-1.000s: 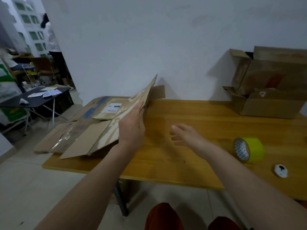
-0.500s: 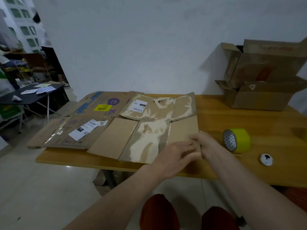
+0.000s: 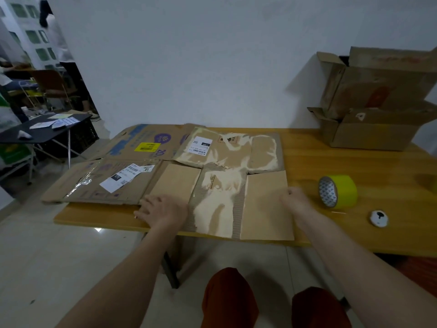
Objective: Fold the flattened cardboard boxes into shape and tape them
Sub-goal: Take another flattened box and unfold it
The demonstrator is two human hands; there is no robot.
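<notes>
both hands on the flattened box (image 3: 222, 192) at the table's (image 3: 354, 233) near edge, left hand (image 3: 163, 213) flat with fingers spread, right hand (image 3: 295, 200) fingers blurred, cannot tell; torn liner may buckle off-crease.

I look onto a wooden table (image 3: 331, 162) against a plain white wall (image 3: 201, 67), pale tiled floor (image 3: 59, 256) below, a black folding table (image 3: 47, 131) at left.

"20" on blue-printed flattened box (image 3: 151, 143), "10" label (image 3: 146, 168)
</notes>
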